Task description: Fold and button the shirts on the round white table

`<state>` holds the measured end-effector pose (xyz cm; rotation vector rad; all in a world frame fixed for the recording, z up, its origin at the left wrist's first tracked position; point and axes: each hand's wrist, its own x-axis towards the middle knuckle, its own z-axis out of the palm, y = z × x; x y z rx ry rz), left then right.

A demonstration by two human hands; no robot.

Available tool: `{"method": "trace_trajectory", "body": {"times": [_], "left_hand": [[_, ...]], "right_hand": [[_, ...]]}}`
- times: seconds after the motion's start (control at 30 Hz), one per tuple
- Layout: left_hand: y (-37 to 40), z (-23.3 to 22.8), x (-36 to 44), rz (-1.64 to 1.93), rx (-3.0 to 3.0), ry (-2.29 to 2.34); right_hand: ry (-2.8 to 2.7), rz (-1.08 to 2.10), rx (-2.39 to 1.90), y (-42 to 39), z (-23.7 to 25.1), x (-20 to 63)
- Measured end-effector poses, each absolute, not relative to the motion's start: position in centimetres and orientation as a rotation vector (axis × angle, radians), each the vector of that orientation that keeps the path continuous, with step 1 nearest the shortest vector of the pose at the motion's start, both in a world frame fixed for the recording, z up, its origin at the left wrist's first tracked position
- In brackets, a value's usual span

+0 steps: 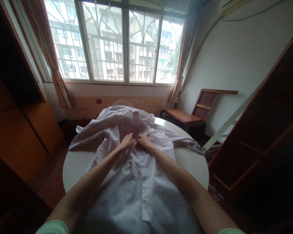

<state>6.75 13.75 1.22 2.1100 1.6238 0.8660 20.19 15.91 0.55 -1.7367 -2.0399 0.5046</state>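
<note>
A white button-front shirt (156, 182) lies spread over a round white table (73, 169), its collar end away from me and its hem towards me. Both sleeves trail out to the sides. At the front opening, on the upper chest, my left hand (128, 141) pinches the cloth near the placket. Close beside it, my right hand (144, 141) is closed on the other edge of the same opening. The fingertips almost meet there, and any button between them is too small to make out. Below the hands the placket runs down the middle of the shirt.
Beyond the table stand a long cardboard box (146, 102) and a barred window (107, 48) with tied curtains (57, 84). A low wooden bench (182, 115) and a white ladder (220, 135) are at the right. Wooden cabinets (36, 130) flank the left side.
</note>
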Motion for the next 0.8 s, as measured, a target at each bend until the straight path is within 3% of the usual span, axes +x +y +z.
{"method": "trace_trajectory", "body": {"times": [0.27, 0.5, 0.8], "left_hand": [[17.4, -0.6, 9.1, 1.035, 1.937, 1.763], [20.1, -1.3, 9.7, 1.030, 1.838, 1.847], [21.0, -1.8, 9.1, 0.941, 1.802, 1.867]], "right_hand": [[-2.044, 0.961, -1.802, 16.9, 2.0, 22.3], [-1.968, 0.141, -1.900, 16.6, 1.8, 20.6], [-2.001, 0.118, -1.959, 16.9, 0.4, 19.3]]}}
